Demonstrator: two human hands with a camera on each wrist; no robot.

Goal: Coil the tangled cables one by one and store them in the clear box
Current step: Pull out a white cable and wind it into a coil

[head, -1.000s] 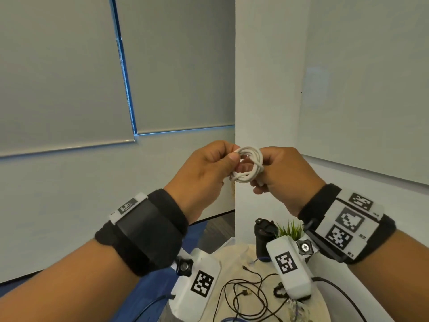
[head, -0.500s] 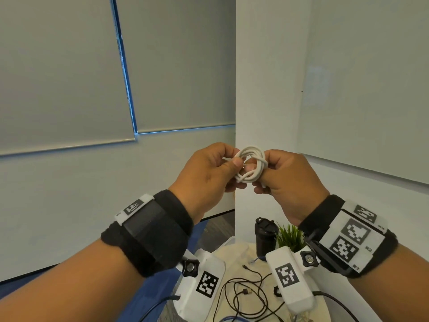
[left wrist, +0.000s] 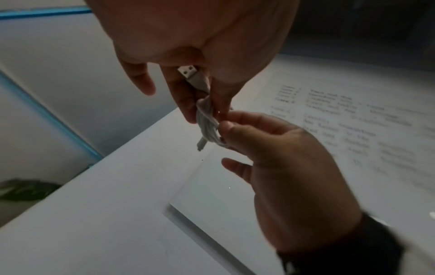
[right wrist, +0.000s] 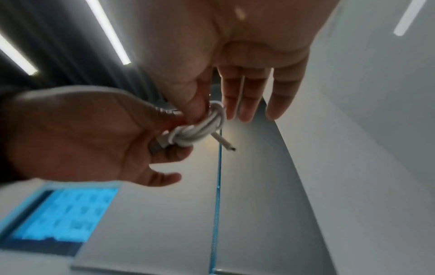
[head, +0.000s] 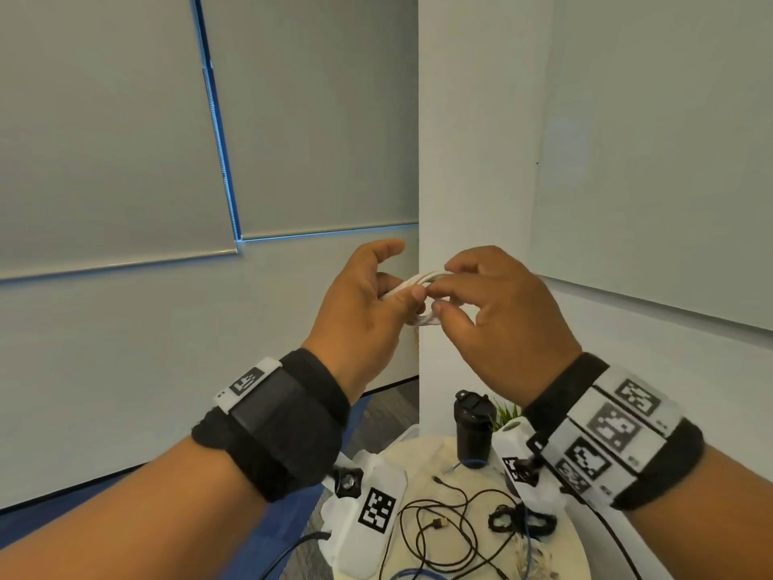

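Two hands raised at chest height, meeting on one small white coiled cable [head: 422,299] bundled into a tight hank with a wrap round its middle. Left hand [head: 368,303] pinching the bundle between thumb and fingers, USB plug [left wrist: 190,74] lying against the fingers, index finger lifted away above. Right hand [head: 497,311] pinching the other side of the hank with thumb and forefinger, remaining fingers [right wrist: 244,96] straight and spread beyond it; thin free connector end [right wrist: 226,144] sticking out just past the fingertips. Looks nearly finished as a coil (probably only the last tuck or tightening left), but not yet stored.

Below the wrists, on the round pale table [head: 577,546]: loose black thin cable [head: 443,525] sprawled in open loops, a small dark coiled bundle [head: 523,523] under the right wrist, a blue cable [head: 414,573] at the near edge. Clear box not surely made out; a glint of clear plastic near the lower edge could be it, cannot tell. Farther back, black lidded tumbler [head: 472,429] and small green plant [head: 508,414] against the wall.

Judged overall: one cable about done, several left to untangle, coil and box.
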